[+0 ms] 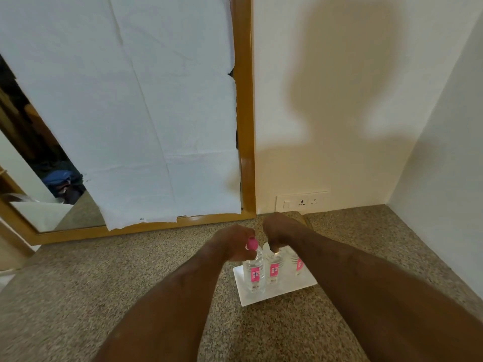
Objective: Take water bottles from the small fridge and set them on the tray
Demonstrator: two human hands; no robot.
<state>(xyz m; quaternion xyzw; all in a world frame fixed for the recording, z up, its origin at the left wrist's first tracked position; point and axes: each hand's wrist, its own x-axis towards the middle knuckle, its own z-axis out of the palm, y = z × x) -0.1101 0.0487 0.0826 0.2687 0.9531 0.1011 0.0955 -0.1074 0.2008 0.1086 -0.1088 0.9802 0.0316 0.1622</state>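
Three clear water bottles with pink labels stand upright in a row on a white tray [248, 293] on a speckled granite counter. My left hand [230, 244] grips the pink-capped neck of the left bottle [253, 275]. My right hand [281, 229] is closed over the top of the middle bottle [273, 270], hiding its cap. The right bottle [298, 262] stands partly behind my right forearm. The fridge is out of sight.
A wood-framed mirror [243, 126] mostly covered with white paper leans at the back left. A wall socket plate [302, 203] sits behind the tray. A side wall closes the counter on the right.
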